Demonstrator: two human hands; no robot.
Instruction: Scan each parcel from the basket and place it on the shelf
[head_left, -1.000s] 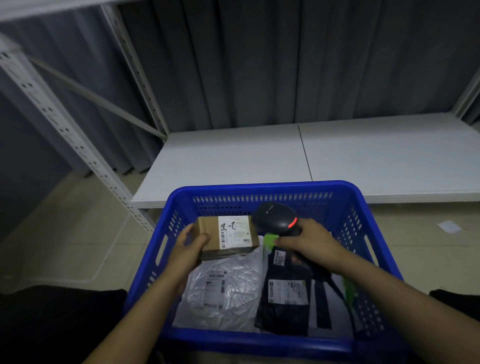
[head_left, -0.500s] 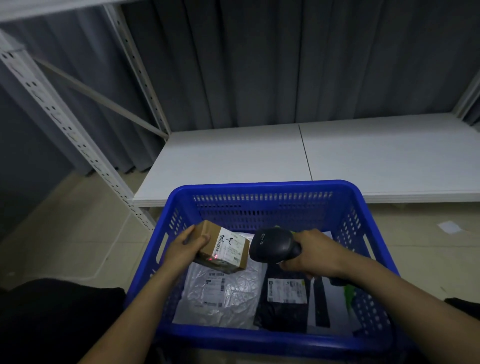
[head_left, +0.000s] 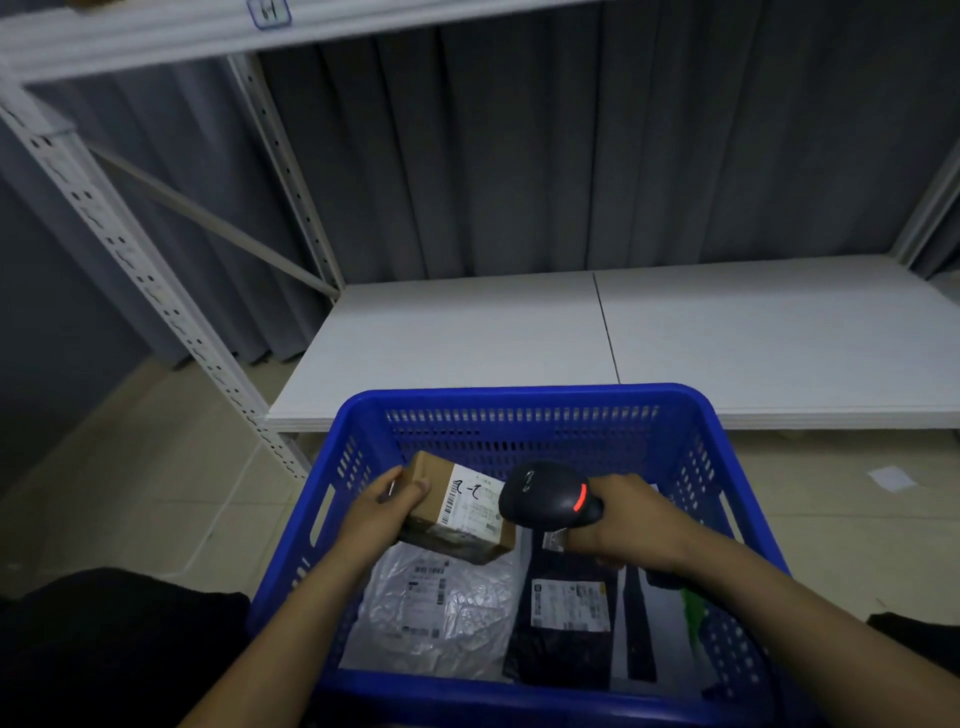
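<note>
One blue basket (head_left: 519, 397). Four parcels: one cardboard box (head_left: 460, 512), one silver poly bag (head_left: 441, 613), one black bag (head_left: 561, 644), one white bag (head_left: 670, 639) partly hidden at right. One black scanner (head_left: 545, 496), one red light on it. Two hands: left hand (head_left: 379, 519), right hand (head_left: 634, 519). Two shelf levels: lower shelf (head_left: 467, 338) of two white panels, upper shelf (head_left: 156, 31) with one tag (head_left: 269, 11). Three perforated uprights (head_left: 130, 270), one diagonal brace (head_left: 208, 218). One paper scrap (head_left: 891, 478) on floor.

Scanner (head_left: 550, 496) grip: hidden inside the curled fingers of the right hand (head_left: 634, 525).
Box (head_left: 457, 514) label: print beside the thumb of the left hand (head_left: 379, 512) too small to read.
Black bag (head_left: 566, 629): top hidden under the right fingers.
Tag (head_left: 268, 13): blurred, cut by the top edge.
</note>
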